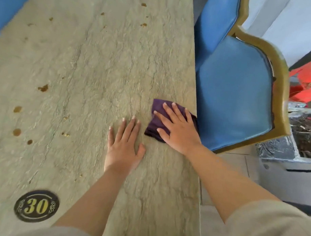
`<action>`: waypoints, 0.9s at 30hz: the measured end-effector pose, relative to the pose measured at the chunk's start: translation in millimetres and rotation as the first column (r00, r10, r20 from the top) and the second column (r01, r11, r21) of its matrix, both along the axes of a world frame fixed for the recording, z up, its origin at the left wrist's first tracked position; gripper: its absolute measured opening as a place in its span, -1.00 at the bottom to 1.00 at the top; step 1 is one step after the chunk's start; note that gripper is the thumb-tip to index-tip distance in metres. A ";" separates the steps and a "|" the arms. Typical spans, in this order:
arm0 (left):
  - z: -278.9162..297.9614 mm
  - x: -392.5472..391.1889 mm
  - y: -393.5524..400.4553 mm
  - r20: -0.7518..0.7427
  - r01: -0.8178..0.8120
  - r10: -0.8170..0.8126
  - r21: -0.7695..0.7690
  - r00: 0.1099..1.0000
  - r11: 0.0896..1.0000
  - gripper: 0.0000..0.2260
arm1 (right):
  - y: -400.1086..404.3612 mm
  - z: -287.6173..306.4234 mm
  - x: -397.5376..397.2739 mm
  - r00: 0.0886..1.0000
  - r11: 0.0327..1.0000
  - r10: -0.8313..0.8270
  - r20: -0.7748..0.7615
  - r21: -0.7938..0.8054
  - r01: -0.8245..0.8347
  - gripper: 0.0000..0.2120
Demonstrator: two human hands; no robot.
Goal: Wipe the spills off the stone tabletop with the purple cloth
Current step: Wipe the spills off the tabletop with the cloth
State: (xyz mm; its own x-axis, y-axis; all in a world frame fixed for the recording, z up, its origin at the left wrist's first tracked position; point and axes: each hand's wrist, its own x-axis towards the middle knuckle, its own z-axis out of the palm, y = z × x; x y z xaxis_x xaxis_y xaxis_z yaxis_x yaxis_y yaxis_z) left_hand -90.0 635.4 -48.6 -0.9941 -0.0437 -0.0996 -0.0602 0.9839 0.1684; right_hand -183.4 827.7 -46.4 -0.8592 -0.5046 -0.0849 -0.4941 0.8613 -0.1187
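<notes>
The purple cloth (155, 124) lies folded on the stone tabletop (93, 66), close to its right edge. My right hand (177, 126) presses flat on the cloth with straight, spread fingers. Just left of the cloth, my left hand (124, 143) rests flat on the bare stone, fingers straight. Brown spills dot the tabletop: one larger spill (43, 88) at mid left, round drops (16, 132) lower left, and small spots (143, 25) far up near the right edge.
A black oval badge marked 30 (36, 206) is set in the tabletop at the near left. A blue padded chair with a gold frame (236, 96) stands against the table's right edge. Another blue seat (8, 5) shows at top left.
</notes>
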 end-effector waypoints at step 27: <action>35.8 22.5 52.1 -0.113 -0.181 0.287 0.550 0.951 0.816 -0.62 | 38.1 18.2 76.8 0.982 0.776 -0.048 0.184 -0.612 0.152 -0.62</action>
